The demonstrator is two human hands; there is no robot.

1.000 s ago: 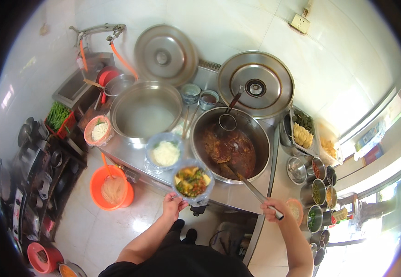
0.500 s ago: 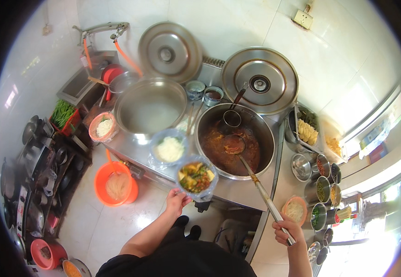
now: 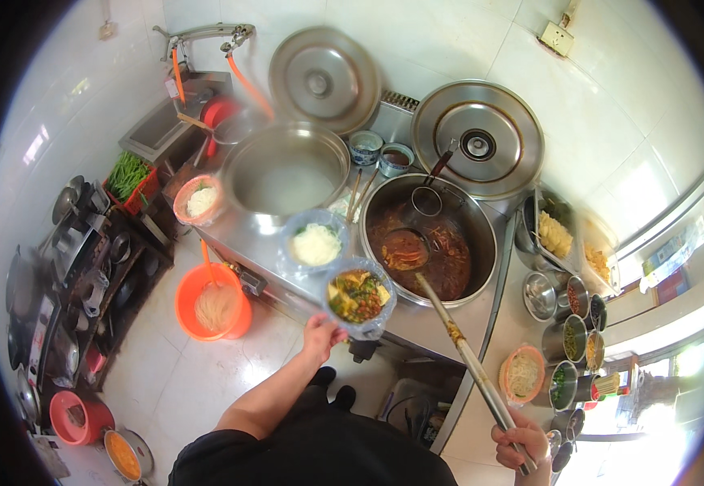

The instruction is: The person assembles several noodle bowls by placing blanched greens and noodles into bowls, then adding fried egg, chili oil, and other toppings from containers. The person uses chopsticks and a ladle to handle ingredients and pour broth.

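Observation:
My right hand is closed round the end of a ladle's long handle. The ladle's head, filled with reddish broth, sits at the left side of a large steel pot of dark red soup. Beside the counter's front edge, my left hand grips the near-left rim of a plastic-lined bowl with yellow pieces, chopped greens and red-brown bits in it. Just behind it stands another plastic-lined bowl with white noodles. A small round strainer hangs inside the pot's far rim.
Left of the soup pot is a wide steel pot with cloudy liquid. Two big lids lean at the wall. Several steel tins of toppings and a basket of noodles line the right. An orange bucket stands on the floor.
The ladle's head has shifted left within the soup pot, and my right hand has moved down and nearer to me. My left hand stays at the bowl's rim. The whole view has shifted slightly.

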